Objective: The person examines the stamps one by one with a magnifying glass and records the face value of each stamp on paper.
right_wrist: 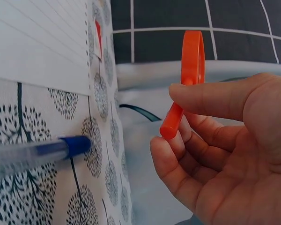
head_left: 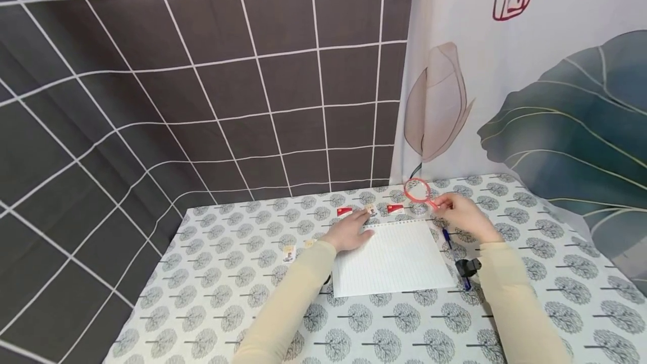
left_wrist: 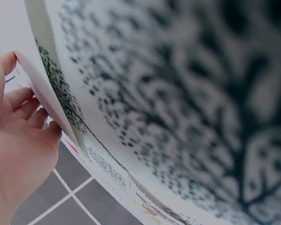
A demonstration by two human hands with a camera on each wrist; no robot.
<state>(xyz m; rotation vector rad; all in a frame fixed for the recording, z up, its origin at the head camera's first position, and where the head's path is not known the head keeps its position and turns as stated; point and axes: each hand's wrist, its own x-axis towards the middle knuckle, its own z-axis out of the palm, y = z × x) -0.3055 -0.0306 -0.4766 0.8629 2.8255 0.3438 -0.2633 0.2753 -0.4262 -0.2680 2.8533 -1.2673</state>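
My right hand (head_left: 466, 215) pinches the handle of a red-rimmed magnifying glass (head_left: 433, 203) between thumb and fingers. In the right wrist view the orange-red rim (right_wrist: 193, 56) stands edge-on above the thumb. My left hand (head_left: 349, 232) rests over the upper left corner of an open lined notebook (head_left: 394, 260), its fingertips close to a small beige picture card (head_left: 371, 210). In the left wrist view the thumb touches the paper's edge (left_wrist: 49, 101); whether the fingers touch the card cannot be seen. A blue-capped pen (head_left: 449, 243) lies right of the notebook, below my right hand.
Two red-and-white cards (head_left: 344, 212) lie beyond the notebook. Further beige cards (head_left: 289, 254) lie left of my left forearm. A tree-patterned cloth (head_left: 217, 274) covers the table, and a dark grid-patterned curtain (head_left: 283, 83) hangs behind it.
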